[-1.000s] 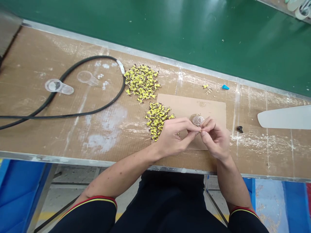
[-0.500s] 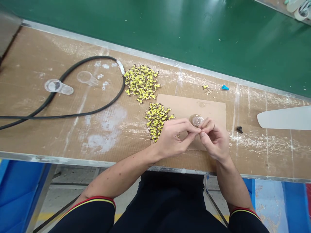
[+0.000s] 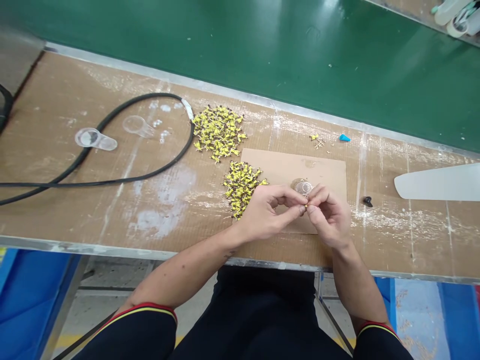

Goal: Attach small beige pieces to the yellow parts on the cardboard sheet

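Note:
My left hand (image 3: 264,212) and my right hand (image 3: 332,216) meet fingertip to fingertip over a sheet of cardboard (image 3: 281,162). Both are closed in a pinch on a tiny yellow piece (image 3: 306,205), mostly covered by the fingers. Just beyond the fingertips a small round clear dish (image 3: 302,187) sits on the cardboard. Beside my left hand lies a pile of tiny yellow figure-like pieces (image 3: 242,185) with dark and pale ends. A larger pile of the same pieces (image 3: 217,131) is farther back on the left.
A black cable (image 3: 150,172) loops across the left of the bench, near two clear plastic scoops (image 3: 107,143). To the right are a blue cone-shaped cap (image 3: 344,137), a small black part (image 3: 368,201) and a white blade-shaped panel (image 3: 438,182). A green surface (image 3: 247,60) runs behind the bench.
The hands stay nearly in place, fingertips shifting slightly, and a bit of yellow now shows between them. The view has tilted a little.

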The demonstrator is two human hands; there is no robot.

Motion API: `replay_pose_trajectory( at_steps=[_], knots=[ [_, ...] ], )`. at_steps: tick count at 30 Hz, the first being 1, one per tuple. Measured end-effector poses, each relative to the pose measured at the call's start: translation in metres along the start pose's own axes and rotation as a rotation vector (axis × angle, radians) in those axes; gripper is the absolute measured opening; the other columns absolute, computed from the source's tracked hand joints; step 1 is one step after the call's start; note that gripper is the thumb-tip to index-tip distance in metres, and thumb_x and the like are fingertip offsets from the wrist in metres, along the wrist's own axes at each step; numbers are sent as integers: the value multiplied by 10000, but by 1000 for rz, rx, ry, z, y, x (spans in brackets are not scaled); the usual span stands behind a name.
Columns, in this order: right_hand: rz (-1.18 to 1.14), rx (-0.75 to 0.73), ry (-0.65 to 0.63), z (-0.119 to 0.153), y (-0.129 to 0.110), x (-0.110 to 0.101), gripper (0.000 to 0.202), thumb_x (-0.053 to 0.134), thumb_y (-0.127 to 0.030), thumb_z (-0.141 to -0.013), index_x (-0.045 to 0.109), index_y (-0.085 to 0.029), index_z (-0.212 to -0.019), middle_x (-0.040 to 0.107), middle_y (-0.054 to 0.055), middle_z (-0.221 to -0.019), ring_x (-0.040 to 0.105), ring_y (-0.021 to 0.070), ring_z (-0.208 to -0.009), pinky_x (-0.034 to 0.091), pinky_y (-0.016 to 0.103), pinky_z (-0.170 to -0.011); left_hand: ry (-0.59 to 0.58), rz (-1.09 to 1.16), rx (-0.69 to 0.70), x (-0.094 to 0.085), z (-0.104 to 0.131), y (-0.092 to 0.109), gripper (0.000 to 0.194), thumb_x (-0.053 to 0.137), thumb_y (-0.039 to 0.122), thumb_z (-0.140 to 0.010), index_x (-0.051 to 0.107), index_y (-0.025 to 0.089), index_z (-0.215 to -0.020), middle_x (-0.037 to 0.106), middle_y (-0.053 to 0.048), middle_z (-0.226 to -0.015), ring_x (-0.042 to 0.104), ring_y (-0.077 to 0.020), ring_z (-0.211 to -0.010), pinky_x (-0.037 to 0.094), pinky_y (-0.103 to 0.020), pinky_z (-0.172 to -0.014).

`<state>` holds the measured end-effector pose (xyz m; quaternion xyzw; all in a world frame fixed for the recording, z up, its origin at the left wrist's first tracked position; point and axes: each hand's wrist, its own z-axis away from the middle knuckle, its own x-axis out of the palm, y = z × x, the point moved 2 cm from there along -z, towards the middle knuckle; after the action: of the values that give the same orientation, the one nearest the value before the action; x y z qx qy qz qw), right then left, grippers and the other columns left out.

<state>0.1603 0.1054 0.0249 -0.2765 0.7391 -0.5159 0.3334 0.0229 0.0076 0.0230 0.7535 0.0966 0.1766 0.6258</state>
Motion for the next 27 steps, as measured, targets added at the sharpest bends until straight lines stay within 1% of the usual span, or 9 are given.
replay_pose_trajectory(
  at_steps=[3,6,11,15,18,20,22,25,27],
  knots=[
    [0,-12,-11,0,0,-1,110,605,-239,-960,586,-241,-851,599,-6,-748,562,159,-676,457,318,-609,0,156,-125,1,0,-3,119,819,228,-828,759,142,-884,806,-69,-829,770,-149,-711,644,-225,-684],
    [-16,-3,-31,1,1,-2,80,592,-248,-979,608,-244,-901,620,-3,-774,581,162,-695,473,319,-623,-8,234,-160,0,0,-6,211,870,300,-806,756,142,-885,803,-66,-804,782,-161,-709,662,-232,-689],
    [25,20,-9,3,2,-3,150,546,-275,-1007,645,-243,-900,604,-4,-754,549,158,-671,444,318,-614,-4,219,-168,0,0,-8,302,879,399,-797,745,137,-866,798,-75,-783,787,-180,-697,670,-246,-656],
    [58,29,47,6,2,-11,192,523,-293,-1020,697,-247,-953,620,2,-766,561,164,-677,448,321,-615,32,90,-88,-7,-4,-5,296,857,400,-819,735,136,-872,796,-77,-779,773,-169,-664,650,-242,-615],
    [94,-3,170,6,1,-23,171,558,-283,-999,718,-249,-950,636,4,-753,581,172,-673,450,324,-607,213,-178,66,-35,-17,-5,169,811,306,-846,755,151,-883,802,-64,-808,756,-147,-689,635,-250,-653],
    [104,-27,261,6,0,-30,159,580,-278,-980,714,-243,-902,639,6,-734,575,169,-638,435,321,-576,413,-417,169,-66,-27,-7,82,761,243,-861,769,169,-898,805,-46,-844,743,-136,-734,623,-267,-713],
    [127,-52,324,5,-1,-39,156,595,-278,-963,704,-237,-859,630,7,-701,572,170,-616,426,321,-552,579,-617,179,-101,-35,-12,77,734,215,-866,771,171,-917,806,-45,-870,729,-148,-758,603,-297,-746],
    [332,-97,395,7,-2,-62,181,596,-318,-955,695,-243,-824,626,11,-669,586,183,-602,436,338,-548,665,-838,125,-141,-41,-14,135,706,180,-876,766,184,-996,804,-74,-1078,730,-206,-980,576,-379,-903],
    [613,-81,457,10,0,-87,153,629,-348,-931,709,-258,-835,686,41,-725,637,214,-637,467,378,-582,687,-915,165,-150,-40,-10,168,695,190,-887,750,197,-1046,768,-85,-1211,689,-243,-1150,542,-420,-995]
  ],
)
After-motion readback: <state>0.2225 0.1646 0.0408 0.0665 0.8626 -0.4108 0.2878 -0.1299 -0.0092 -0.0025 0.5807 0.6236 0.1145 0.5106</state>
